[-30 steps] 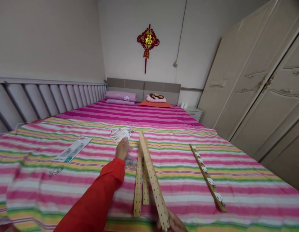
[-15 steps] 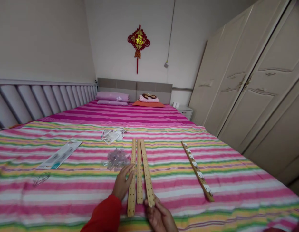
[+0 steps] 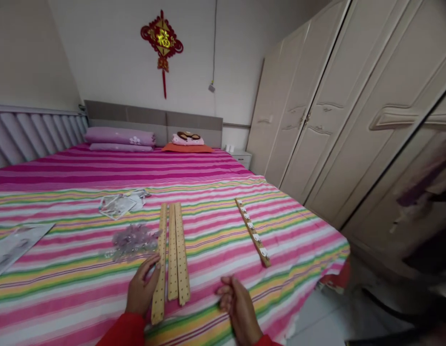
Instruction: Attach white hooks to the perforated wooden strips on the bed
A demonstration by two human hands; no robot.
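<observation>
Three perforated wooden strips (image 3: 173,269) lie lengthwise in front of me on the striped bedsheet. The middle and right ones are side by side, while the left strip (image 3: 158,298) sits slightly apart. My left hand (image 3: 141,287) has its thumb and fingers closed at the left edge of that strip. To the right of the strips, my right hand (image 3: 239,307) is over the sheet with loosely curled fingers and nothing in them. A heap of small translucent pieces (image 3: 134,240) lies left of the strips. Further right is another wooden strip (image 3: 252,232) carrying several white pieces.
Behind the heap are clear plastic packets (image 3: 122,203). At far left lies a flat package (image 3: 19,245). Pillows (image 3: 122,137) rest by the headboard (image 3: 129,114). A wardrobe (image 3: 316,110) stands along the right side, past the bed's edge and the tiled floor (image 3: 313,307).
My right hand has let go of the right strip and moved away to the right. That strip now lies against the middle one. The view has turned right.
</observation>
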